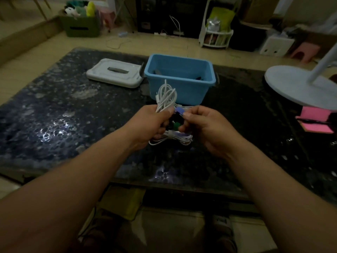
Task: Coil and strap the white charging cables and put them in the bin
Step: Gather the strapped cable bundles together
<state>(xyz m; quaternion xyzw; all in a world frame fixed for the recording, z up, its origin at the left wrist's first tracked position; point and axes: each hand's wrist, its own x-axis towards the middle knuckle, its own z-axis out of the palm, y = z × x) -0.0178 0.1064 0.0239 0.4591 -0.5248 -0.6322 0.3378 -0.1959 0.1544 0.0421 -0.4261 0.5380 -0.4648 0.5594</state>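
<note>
My left hand is closed around a coiled white charging cable, whose loops stick up above my fist. My right hand pinches a blue strap beside the coil, thumb and fingers together. Between the hands there are dark and green straps. More white cable lies on the dark table just under my hands. The blue bin stands open right behind the cable, with something dark inside.
The bin's white lid with a grey handle lies to the left of the bin. A white lamp base sits at the right edge, with pink sticky notes below it. The table's front edge is close to me.
</note>
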